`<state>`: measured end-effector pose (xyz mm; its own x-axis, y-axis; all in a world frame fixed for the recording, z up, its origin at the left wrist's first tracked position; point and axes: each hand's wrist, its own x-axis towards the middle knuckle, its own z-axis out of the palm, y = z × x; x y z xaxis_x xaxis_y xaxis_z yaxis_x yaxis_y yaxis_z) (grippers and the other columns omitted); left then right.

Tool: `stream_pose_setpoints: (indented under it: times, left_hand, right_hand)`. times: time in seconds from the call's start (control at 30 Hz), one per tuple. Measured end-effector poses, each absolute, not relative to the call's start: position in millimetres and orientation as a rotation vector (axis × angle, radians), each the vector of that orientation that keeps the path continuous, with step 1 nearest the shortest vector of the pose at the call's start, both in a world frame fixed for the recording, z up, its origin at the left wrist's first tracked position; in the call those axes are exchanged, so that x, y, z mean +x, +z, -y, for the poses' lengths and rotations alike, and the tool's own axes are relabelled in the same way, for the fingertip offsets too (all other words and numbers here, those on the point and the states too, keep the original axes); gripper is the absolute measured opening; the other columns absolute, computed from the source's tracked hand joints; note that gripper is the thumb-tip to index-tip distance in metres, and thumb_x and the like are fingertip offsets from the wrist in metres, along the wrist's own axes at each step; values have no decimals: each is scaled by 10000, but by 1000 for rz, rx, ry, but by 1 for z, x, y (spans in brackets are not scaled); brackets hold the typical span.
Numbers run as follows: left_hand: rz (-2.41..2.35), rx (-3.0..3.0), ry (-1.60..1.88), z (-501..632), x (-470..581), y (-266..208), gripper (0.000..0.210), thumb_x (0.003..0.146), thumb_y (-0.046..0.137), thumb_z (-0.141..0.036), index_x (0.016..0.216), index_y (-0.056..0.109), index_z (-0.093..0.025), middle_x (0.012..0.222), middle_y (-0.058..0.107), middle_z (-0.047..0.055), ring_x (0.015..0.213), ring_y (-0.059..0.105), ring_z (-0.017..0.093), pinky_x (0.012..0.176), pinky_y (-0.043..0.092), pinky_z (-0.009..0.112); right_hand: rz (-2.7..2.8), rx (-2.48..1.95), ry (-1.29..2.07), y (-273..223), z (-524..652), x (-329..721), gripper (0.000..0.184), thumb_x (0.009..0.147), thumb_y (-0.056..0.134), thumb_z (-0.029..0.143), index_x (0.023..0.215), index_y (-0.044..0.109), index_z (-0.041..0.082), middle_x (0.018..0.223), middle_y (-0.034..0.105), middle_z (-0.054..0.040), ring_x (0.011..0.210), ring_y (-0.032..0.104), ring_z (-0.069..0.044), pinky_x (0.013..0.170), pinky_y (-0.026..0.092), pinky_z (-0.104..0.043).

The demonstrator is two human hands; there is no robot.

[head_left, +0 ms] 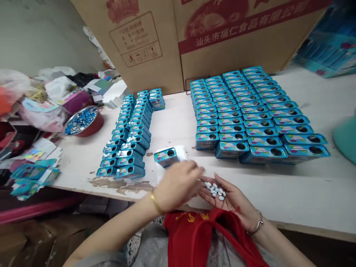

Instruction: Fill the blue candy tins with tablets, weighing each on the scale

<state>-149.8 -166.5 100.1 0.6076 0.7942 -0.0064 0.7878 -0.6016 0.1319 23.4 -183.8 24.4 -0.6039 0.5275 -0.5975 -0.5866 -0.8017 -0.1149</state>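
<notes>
My right hand point(233, 200) lies palm up and cupped near the table's front edge, with a small heap of white oval tablets point(215, 190) in it. Over the fingers of that palm reaches my left hand point(179, 183), back upward and smeared by motion; its fingertips are hard to make out. Just beyond the left hand stands one blue tin point(166, 157) with a dark round opening in its top, on a white sheet point(181, 152). To the left, two rows of blue tins point(130, 171) have white tablets lying on many of their tops.
Many blue tins point(265, 152) stand in rows at the right. A red bowl point(94, 124) of small blue and silver pieces sits at the left, beside bags and flattened blue boxes point(35, 174). Large cartons point(155, 74) close off the back. A teal object point(346, 137) is at the right edge.
</notes>
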Motion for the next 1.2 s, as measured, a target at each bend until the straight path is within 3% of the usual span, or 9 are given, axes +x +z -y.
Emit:
stream_pose_setpoints:
  times: [0.23,0.47,0.67,0.83,1.03,1.2]
  left_hand:
    - [-1229,2654,81,206,-105,38,156,913,423,-236,1028,498,-161,952,526,68,824,528,174,670,487,287]
    - [-1400,2574,132,208,-107,35,121,890,457,-268,936,509,-169,871,501,55,723,531,173,540,462,275]
    - [-1309,2602,269,211,-114,28,109,895,437,-232,914,522,-167,872,499,43,705,505,141,566,441,243]
    - [-1219,2496,408,205,-130,42,97,882,446,-192,904,531,-149,867,504,34,734,501,122,635,443,212]
    - [-1570,2295,819,164,-190,88,80,851,496,-144,916,542,-156,857,500,23,756,494,112,686,433,223]
    - [-1660,2337,600,139,-214,91,74,843,515,-149,876,581,-154,844,512,22,748,509,119,702,442,258]
  right_hand:
    - [-231,-850,2424,24,202,27,144,788,613,311,759,626,171,768,711,-64,787,691,-226,650,563,-330]
    - [-273,-889,2379,18,209,23,67,739,652,244,750,612,192,754,710,-44,749,690,-230,627,572,-333]
    - [-322,-872,2371,13,209,21,94,737,647,159,830,638,166,763,719,-33,740,696,-209,674,582,-319]
    - [-347,-820,2374,9,205,16,82,808,571,135,826,650,131,757,720,-55,740,699,-183,766,574,-319]
    - [-222,-960,2373,10,197,7,155,842,547,144,943,645,80,950,715,-153,972,663,-226,838,543,-286]
    - [-163,-1026,2352,12,193,6,130,846,546,153,898,651,96,810,726,-119,798,704,-196,722,573,-250]
